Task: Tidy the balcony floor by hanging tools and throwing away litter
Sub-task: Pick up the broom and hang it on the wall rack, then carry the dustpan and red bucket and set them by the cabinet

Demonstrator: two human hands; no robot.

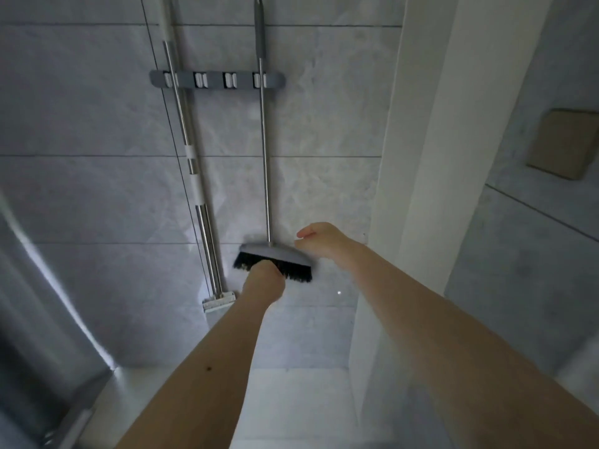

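At the far left edge of the frame runs one blurred, shiny metal panel (39, 303). On the grey marbled tile wall (97, 108) in the upper middle sits one grey rack (216, 80), a flat bar with four white clips. Two tools hang from it. The first clip on the left holds one mop (194, 176), a long polished steel pole with white plastic collars and a flat pale head at lower centre. The fourth clip holds one brush (274, 261), a thin steel rod with a grey grip at the top and a wedge-shaped grey head edged with short black bristles, hanging tilted at centre frame. Two bare arms reach up from the bottom. The left hand (264, 281) is at the bristles, its fingers hidden behind it, so I cannot tell whether it grasps them. The right hand (319, 239) hovers just right of the brush head, loosely curled and holding nothing. One white pillar (421, 157) stands right of centre, and one tan square plate (564, 144) sits at the right edge.
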